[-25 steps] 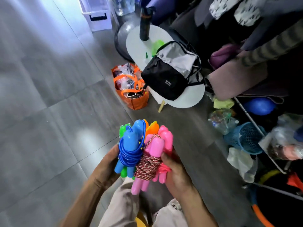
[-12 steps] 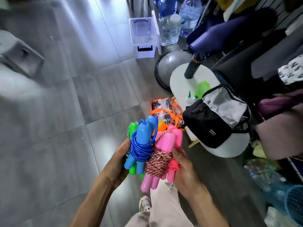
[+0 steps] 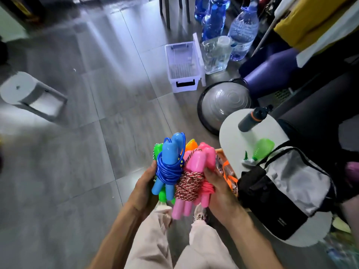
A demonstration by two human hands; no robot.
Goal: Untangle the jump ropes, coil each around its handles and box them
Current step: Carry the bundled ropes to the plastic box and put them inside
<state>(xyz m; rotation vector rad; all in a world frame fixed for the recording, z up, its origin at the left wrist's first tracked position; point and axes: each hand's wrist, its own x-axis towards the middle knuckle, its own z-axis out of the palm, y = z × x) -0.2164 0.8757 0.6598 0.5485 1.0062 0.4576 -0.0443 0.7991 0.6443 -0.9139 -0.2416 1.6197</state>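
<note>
Glossy grey tiles (image 3: 68, 171) under plastic-handled coiled jump ropes (image 3: 180, 171)

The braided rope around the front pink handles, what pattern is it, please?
Red and white braided rope, flecked, clearest in the head view.

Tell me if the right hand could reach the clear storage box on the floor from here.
Probably not yet: the right hand grips the pink jump ropes, and the clear box sits well ahead across bare floor.

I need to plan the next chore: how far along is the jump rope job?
Done: the blue rope and the pink-handled ropes are coiled round their handles. In hand: the left hand and right hand grip the whole bundle together. Left: boxing them; the clear plastic box on the floor ahead looks empty.
</note>
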